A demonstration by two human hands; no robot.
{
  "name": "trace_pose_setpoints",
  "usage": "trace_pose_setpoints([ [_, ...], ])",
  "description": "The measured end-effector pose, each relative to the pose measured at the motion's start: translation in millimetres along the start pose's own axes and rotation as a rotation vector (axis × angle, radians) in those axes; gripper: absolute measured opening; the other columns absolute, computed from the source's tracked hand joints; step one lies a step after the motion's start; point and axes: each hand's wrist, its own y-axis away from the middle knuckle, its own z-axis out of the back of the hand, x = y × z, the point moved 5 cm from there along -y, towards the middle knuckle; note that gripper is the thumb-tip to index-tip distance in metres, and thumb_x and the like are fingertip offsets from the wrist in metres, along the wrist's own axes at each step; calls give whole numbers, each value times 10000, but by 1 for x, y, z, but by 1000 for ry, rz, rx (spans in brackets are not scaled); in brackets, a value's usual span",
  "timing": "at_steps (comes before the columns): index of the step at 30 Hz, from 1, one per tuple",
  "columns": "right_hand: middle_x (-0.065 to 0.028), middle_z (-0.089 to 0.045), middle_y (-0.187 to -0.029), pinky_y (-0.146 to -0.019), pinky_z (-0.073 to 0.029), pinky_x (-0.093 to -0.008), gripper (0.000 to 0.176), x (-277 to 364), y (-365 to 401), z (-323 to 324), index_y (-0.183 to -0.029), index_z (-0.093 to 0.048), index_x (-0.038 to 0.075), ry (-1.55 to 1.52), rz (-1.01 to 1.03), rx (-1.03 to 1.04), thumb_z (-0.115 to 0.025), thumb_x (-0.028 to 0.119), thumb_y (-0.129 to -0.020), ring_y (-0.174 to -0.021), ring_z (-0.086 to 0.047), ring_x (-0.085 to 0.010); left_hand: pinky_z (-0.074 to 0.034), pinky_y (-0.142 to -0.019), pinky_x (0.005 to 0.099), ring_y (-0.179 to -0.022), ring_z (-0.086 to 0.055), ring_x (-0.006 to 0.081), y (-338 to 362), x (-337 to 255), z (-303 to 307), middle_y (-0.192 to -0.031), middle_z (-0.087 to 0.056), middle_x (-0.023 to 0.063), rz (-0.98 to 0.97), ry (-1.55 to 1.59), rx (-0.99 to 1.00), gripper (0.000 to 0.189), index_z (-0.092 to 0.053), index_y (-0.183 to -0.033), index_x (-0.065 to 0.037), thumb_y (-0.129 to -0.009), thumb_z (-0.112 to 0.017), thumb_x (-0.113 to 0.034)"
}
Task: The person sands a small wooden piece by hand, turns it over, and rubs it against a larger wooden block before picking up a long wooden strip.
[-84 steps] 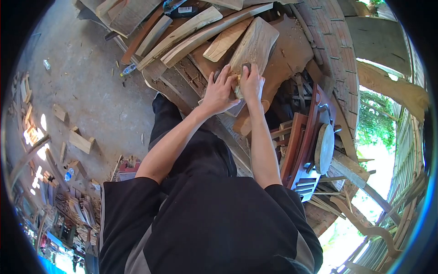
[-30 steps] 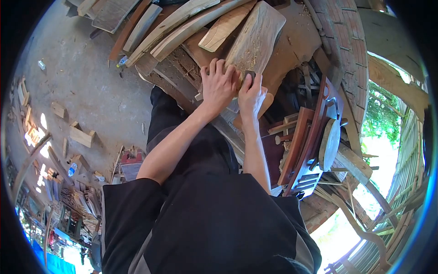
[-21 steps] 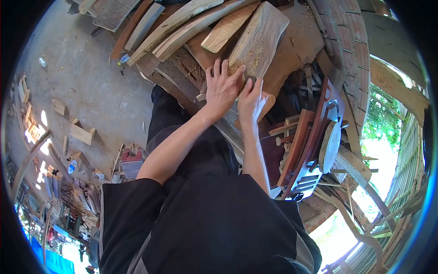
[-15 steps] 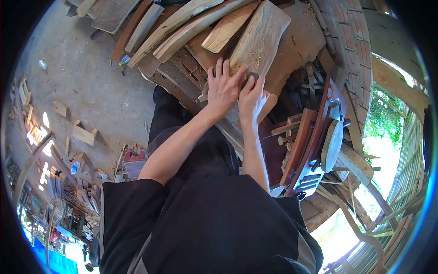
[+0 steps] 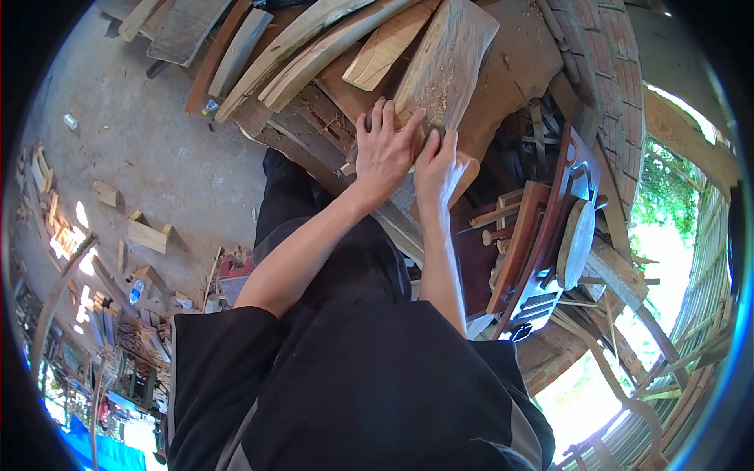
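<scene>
Side by side at the near end of a broad wooden board (image 5: 452,59), my left hand (image 5: 385,149) and my right hand (image 5: 437,169) are both closed over the same small thing. A dark rounded part (image 5: 435,133) of it shows between them; the rest is covered by my fingers. My left fingers are bent over its far side, and my right thumb lies along the top. Beside my right hand a rounded pale wooden end (image 5: 465,182) sticks out. Fine shavings (image 5: 440,98) lie on the board just beyond my hands.
Curved timber pieces (image 5: 314,47) lie on the bench to the left of the board. Dark red wooden furniture parts (image 5: 542,228) lean at the right, by a brick wall (image 5: 616,102). Wood offcuts (image 5: 149,233) and a plastic bottle (image 5: 137,291) are on the concrete floor.
My hands keep the same closed hold and have hardly moved. The view has shifted slightly.
</scene>
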Motion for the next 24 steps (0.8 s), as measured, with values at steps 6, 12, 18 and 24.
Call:
trace_pose_setpoints([
  [6, -150, -567, -568, -719, -379, -398, 134, 0, 18, 7, -920, -576, 74, -9, 13, 26, -570, 168, -1016, -519, -525, -370, -368, -1032, 584, -1326, -453, 420, 0, 1, -4, -1325, -505, 260, -21, 5, -13, 493, -565, -1405, -190, -923, -635, -266],
  [12, -161, -562, -581, -708, -380, -418, 147, -4, -3, 2, -899, -561, 74, 1, -60, 13, -587, 170, -1007, -548, -527, -385, -367, -1033, 609, -1339, -445, 427, 2, 1, -4, -1328, -506, 267, -16, 15, 5, 480, -562, -1396, -171, -928, -626, -257],
  [18, -177, -582, -629, -708, -399, -460, 152, -14, 24, 6, -905, -566, 63, -107, -55, 1, -581, 169, -1014, -600, -513, -389, -364, -1037, 607, -1337, -449, 427, 3, -2, -3, -1327, -507, 276, -28, 21, 1, 477, -560, -1392, -166, -928, -627, -253],
  [24, -216, -604, -687, -710, -409, -483, 164, -1, 22, -1, -936, -597, 50, -152, -150, 75, -580, 193, -1016, -678, -533, -409, -370, -1045, 571, -1353, -445, 392, -2, -1, -2, -1347, -502, 225, -6, -6, 3, 456, -566, -1391, -202, -942, -625, -257],
])
